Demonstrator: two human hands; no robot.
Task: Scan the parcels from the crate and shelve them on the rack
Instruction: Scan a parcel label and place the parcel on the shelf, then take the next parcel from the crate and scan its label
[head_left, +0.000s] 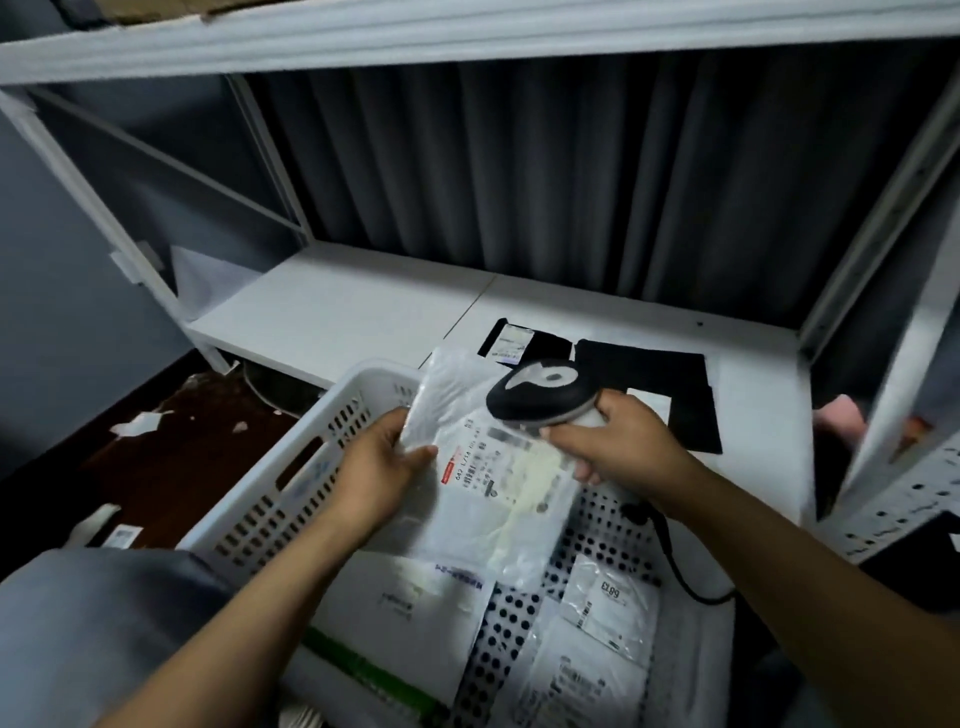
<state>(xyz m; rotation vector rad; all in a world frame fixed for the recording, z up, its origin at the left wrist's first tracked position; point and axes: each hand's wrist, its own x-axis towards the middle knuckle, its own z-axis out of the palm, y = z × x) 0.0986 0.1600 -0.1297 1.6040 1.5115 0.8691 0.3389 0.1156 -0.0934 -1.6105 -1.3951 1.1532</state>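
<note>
My left hand grips the left edge of a white plastic parcel with a printed label, held above the white perforated crate. My right hand holds a black and grey barcode scanner, its head over the top of the parcel's label. The scanner's black cable trails down to the right. Several more white parcels lie in the crate below. Two black parcels lie on the white rack shelf behind the crate.
The rack's white frame posts stand at left and right, with another shelf overhead. A grey curtain hangs behind the rack. Dark floor with paper scraps lies to the left. Grey cloth covers my lower left.
</note>
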